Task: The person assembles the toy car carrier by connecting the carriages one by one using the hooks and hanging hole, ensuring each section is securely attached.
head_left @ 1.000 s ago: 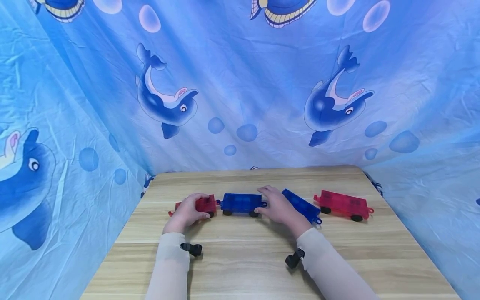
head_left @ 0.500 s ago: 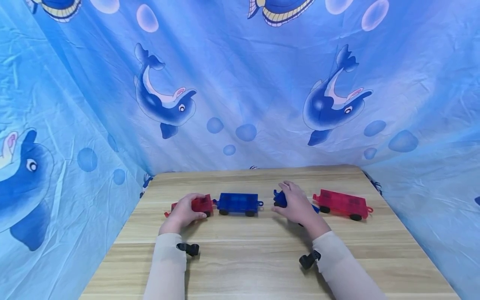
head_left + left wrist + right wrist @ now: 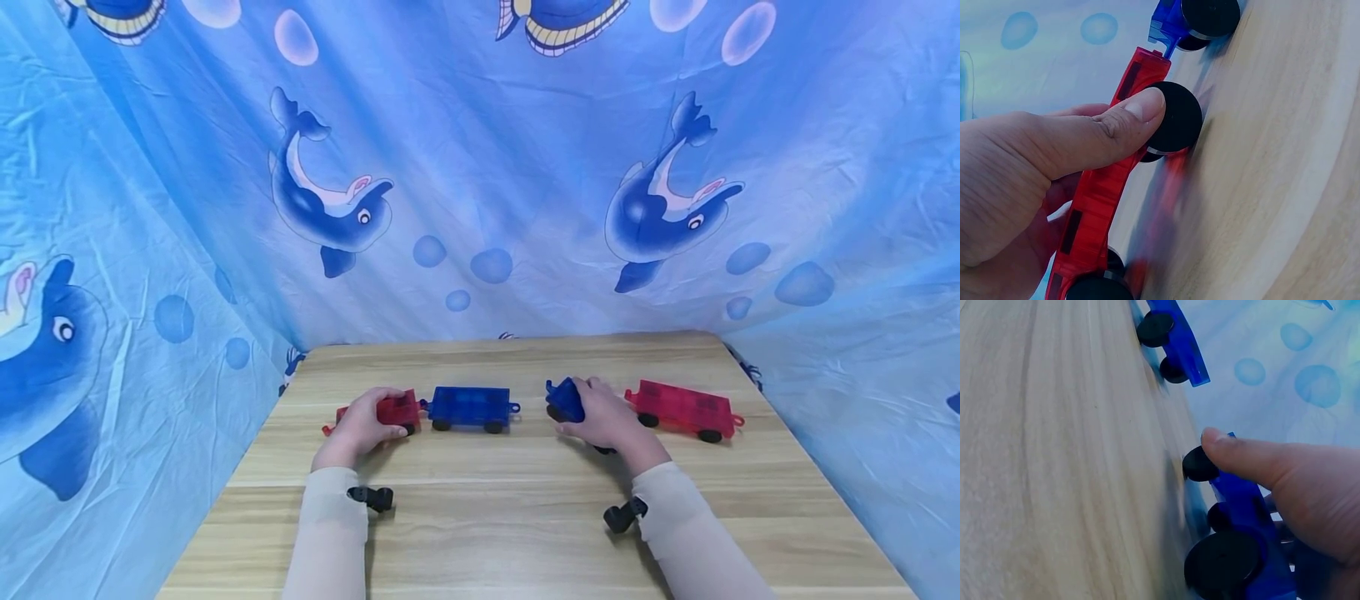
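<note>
My left hand (image 3: 365, 427) grips a red toy train car (image 3: 1100, 194), thumb on the near side by a black wheel and fingers behind. Its front end meets the hook of a blue train car (image 3: 471, 406), which stands on its wheels to the right. My right hand (image 3: 609, 419) holds a second blue train car (image 3: 1244, 509) across its body, thumb at a wheel. That car sits at an angle, its hook end pointing to the first blue car's ring, with a gap between them. The palm covers its rear part in the head view.
Another red train car (image 3: 684, 408) stands to the right, close behind my right hand. All the cars are near the far part of the wooden table (image 3: 480, 517). A blue dolphin-print cloth (image 3: 495, 167) hangs behind and at both sides.
My right hand has moved right from the first blue car onto the second and grips it. My left hand has shifted slightly left, the red car and first blue car moving along.
</note>
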Tool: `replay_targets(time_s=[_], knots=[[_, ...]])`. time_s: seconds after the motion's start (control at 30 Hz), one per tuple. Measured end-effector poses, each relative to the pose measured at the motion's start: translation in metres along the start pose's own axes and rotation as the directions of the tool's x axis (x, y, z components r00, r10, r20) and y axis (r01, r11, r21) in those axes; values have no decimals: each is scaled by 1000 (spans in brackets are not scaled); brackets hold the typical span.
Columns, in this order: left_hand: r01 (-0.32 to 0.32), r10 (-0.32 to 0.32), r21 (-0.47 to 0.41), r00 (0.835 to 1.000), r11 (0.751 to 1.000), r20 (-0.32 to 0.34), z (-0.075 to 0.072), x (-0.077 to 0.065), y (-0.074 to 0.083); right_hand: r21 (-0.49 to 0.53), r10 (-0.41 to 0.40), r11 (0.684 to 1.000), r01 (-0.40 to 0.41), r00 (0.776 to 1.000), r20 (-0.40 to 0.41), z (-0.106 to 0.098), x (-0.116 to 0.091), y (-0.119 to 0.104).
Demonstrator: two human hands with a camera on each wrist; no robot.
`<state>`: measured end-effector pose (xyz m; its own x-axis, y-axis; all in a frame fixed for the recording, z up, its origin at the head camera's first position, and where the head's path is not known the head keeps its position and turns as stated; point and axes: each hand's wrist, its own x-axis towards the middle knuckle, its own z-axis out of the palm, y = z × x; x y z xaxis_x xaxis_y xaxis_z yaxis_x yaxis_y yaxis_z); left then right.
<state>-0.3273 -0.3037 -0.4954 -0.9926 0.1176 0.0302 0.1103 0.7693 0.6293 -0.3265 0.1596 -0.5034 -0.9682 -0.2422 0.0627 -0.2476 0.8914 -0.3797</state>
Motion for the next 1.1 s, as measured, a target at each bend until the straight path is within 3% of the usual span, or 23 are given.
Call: replay_targets(time_s=[0.27, 0.6, 1.1], knots=[[2, -2, -8, 1000, 1000, -14, -2, -1, -7, 24, 11, 1000, -12, 1000, 8, 2, 3, 0], [25, -25, -9, 999, 1000, -19, -8, -4, -12, 30, -53, 998, 54, 998, -20, 3, 4, -1], [31, -30, 17, 999, 999, -17, -14, -7, -20, 40, -78, 996, 79, 996, -33, 6, 5, -4]])
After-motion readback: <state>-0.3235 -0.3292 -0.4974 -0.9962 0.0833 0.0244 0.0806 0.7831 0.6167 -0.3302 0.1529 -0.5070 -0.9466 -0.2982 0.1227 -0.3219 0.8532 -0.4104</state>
